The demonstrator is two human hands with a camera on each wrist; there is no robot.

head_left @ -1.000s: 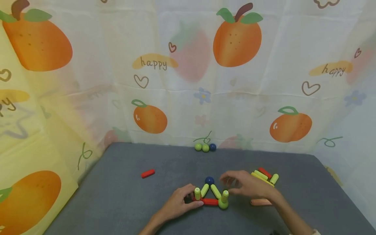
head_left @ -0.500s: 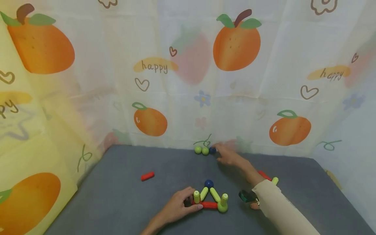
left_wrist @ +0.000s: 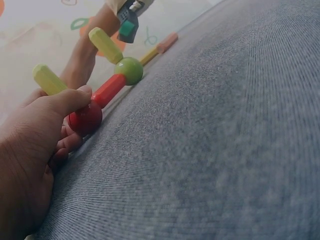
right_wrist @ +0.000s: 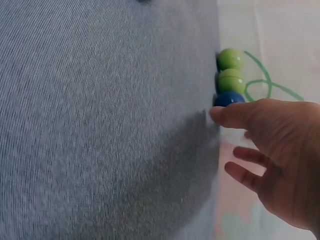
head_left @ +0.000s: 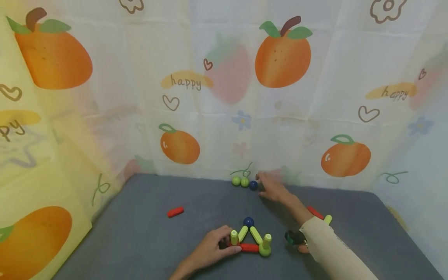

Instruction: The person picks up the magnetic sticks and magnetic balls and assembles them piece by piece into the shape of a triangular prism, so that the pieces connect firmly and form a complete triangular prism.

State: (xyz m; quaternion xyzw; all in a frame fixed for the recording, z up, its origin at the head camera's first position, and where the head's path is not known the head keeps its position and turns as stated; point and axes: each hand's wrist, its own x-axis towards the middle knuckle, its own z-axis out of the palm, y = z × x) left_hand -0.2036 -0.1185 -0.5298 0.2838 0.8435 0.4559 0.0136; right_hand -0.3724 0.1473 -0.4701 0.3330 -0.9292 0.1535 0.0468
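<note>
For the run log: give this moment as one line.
left hand: steadies red ball | right hand: touches blue ball | green balls: beside

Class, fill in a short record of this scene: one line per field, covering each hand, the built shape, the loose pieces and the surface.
Left hand: left hand grips the red ball at the triangle's corner
Right hand: right hand touches the blue ball with its thumb, fingers spread
Built shape: triangle of sticks with a dark blue ball on top
Loose pieces: two green balls by the curtain; a red stick lying apart
Surface: grey mat
Backdrop: fruit-print curtain
</note>
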